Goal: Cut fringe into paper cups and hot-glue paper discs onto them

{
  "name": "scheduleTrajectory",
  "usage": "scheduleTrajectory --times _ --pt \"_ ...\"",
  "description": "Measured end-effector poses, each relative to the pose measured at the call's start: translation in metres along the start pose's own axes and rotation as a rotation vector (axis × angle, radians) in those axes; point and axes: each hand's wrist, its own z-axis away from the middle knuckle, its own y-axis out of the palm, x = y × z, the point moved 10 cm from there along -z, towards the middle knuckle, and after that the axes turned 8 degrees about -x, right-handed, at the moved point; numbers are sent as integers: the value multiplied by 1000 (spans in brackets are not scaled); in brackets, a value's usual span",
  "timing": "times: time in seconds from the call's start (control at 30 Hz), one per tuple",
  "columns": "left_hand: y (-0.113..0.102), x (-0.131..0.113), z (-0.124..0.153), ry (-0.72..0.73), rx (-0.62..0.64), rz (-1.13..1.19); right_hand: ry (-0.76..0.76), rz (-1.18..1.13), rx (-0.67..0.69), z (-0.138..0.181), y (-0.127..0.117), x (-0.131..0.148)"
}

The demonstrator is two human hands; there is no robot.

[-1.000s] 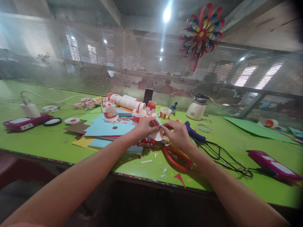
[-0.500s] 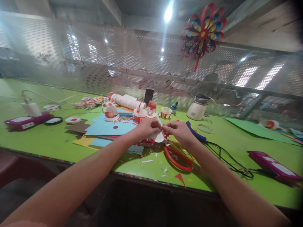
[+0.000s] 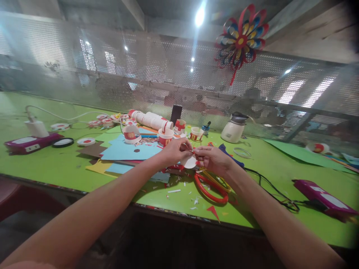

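Over the near middle of the green table (image 3: 157, 197), my two hands meet at a white rounded paper piece (image 3: 190, 162). My left hand (image 3: 176, 151) pinches its upper edge between thumb and fingers. The fingertips of my right hand (image 3: 213, 158) are closed at the same edge, on something small that I cannot make out. Below my right hand lie red-handled scissors (image 3: 210, 195), partly covered by the hand and forearm. Just behind the hands stand a red and white paper cup (image 3: 165, 138) and a second cut cup (image 3: 196, 133).
Coloured paper sheets (image 3: 131, 150) lie left of my hands, with paper scraps in front. Farther back are stacked paper cups (image 3: 151, 120), a phone (image 3: 176, 113) and a white kettle (image 3: 234, 128). Purple power strips (image 3: 29, 145) flank both sides. A blue tool (image 3: 228, 155) lies right.
My right hand has turned slightly and its fingers have shifted against the paper's upper edge. The white paper piece has moved slightly right; my left hand has barely moved.
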Motion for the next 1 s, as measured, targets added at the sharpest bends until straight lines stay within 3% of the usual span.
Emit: scheduleTrajectory --times 0.4,0.57,0.67,0.83,1.0 --pt "-3 -1 2 -92 -9 80 -105 140 -96 -1 -6 3" --pt "-7 9 -1 -121 -37 80 -341 299 -262 5 -16 31" --pt "-11 12 -1 -146 -57 102 -527 400 -341 20 -11 53" --pt "-14 14 1 -199 -88 140 -729 597 -351 41 12 71" --pt "-13 15 1 -223 -87 147 -816 732 -360 47 20 73"
